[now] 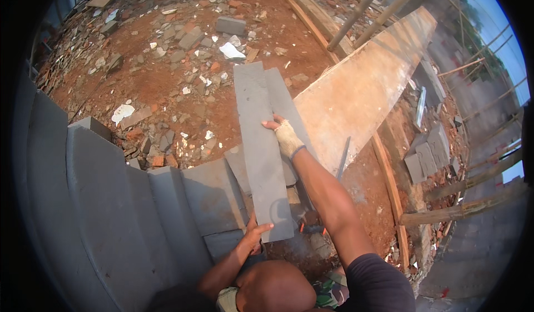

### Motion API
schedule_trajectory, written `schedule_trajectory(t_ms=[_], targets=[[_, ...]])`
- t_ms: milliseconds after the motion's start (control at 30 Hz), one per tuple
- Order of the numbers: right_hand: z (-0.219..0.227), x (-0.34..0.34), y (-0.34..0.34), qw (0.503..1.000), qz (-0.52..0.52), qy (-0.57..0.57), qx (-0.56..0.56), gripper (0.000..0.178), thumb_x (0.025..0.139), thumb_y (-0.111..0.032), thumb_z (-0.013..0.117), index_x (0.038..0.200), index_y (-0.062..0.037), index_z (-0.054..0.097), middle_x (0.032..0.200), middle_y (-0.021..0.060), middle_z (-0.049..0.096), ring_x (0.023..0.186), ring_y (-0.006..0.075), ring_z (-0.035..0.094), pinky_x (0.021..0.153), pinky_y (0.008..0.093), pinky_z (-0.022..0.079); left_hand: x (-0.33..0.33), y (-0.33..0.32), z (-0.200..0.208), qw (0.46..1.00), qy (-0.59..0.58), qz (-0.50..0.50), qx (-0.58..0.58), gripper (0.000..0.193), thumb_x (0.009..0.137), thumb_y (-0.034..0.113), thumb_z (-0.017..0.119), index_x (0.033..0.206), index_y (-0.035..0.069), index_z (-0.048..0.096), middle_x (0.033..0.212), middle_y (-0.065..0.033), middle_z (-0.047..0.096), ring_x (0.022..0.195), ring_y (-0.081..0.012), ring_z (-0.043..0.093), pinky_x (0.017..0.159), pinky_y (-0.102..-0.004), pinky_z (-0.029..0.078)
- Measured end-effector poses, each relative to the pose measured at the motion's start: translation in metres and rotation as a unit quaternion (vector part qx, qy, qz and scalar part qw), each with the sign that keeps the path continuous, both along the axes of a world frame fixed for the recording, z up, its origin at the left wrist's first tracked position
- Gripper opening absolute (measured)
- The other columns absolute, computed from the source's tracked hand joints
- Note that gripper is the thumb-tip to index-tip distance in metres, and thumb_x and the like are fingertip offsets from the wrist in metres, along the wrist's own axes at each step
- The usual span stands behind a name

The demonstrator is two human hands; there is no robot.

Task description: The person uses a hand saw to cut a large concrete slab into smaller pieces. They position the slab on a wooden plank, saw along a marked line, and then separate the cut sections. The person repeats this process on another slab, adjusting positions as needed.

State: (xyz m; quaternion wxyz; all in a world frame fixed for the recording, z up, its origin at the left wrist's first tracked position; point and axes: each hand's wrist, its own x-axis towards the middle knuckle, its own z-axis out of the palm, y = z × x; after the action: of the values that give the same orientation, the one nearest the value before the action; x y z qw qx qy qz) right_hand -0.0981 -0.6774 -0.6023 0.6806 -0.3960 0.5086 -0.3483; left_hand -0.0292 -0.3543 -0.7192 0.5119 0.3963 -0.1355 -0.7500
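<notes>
A long grey concrete block (261, 145) lies lengthwise in front of me, its top face up. My left hand (256, 233) grips its near end, thumb over the top face. Farther up, my right hand (285, 135), in a cream glove with bare fingertips, is closed over the block's right edge; its underside fingers are hidden. A second grey block (281, 92) shows partly beneath and to the right of the held one. Other grey blocks (214, 187) lie to the left of the near end.
Stacked grey blocks (117, 201) rise along my left. A wide, dusty board (361, 92) slants off to the far right, a thin dark strip (344, 156) at its near edge. Beyond are red soil with rubble (183, 78), wooden poles (370, 11) and more blocks (428, 153).
</notes>
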Motion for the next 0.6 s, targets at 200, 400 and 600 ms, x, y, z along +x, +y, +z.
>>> schedule_trajectory(t_ms=[200,400,600], targets=[[0.029,-0.049,0.0,0.999,0.004,0.013,-0.033,0.09,0.078,-0.019,0.081,0.153,0.0027,0.037,0.139,0.0228,0.055,0.121,0.0305,0.059,0.098,0.0403,0.052,-0.047,-0.007,0.025,0.992,-0.013,-0.025,-0.123,0.101,0.076,0.008,0.08,0.158,0.006,0.021,0.142,-0.0169,0.05,0.128,-0.0291,0.052,0.108,-0.0426,0.044],[0.051,-0.11,-0.051,0.996,0.066,-0.011,-0.057,0.074,0.082,-0.024,0.074,0.146,0.0031,0.049,0.126,0.0164,0.064,0.112,0.026,0.063,0.095,0.038,0.052,-0.122,-0.057,0.059,0.989,-0.043,-0.033,-0.138,0.097,0.083,0.028,0.082,0.15,-0.002,0.018,0.14,-0.0213,0.046,0.128,-0.0305,0.052,0.108,-0.0422,0.043],[0.06,-0.137,-0.068,0.996,0.073,0.044,-0.034,0.061,0.086,-0.027,0.069,0.139,0.0012,0.056,0.119,0.0123,0.067,0.104,0.0225,0.065,0.091,0.0374,0.053,-0.17,-0.081,0.052,0.989,-0.085,-0.064,-0.105,0.109,0.081,0.04,0.084,0.152,-0.004,0.013,0.14,-0.0263,0.05,0.131,-0.0328,0.052,0.109,-0.0406,0.042]])
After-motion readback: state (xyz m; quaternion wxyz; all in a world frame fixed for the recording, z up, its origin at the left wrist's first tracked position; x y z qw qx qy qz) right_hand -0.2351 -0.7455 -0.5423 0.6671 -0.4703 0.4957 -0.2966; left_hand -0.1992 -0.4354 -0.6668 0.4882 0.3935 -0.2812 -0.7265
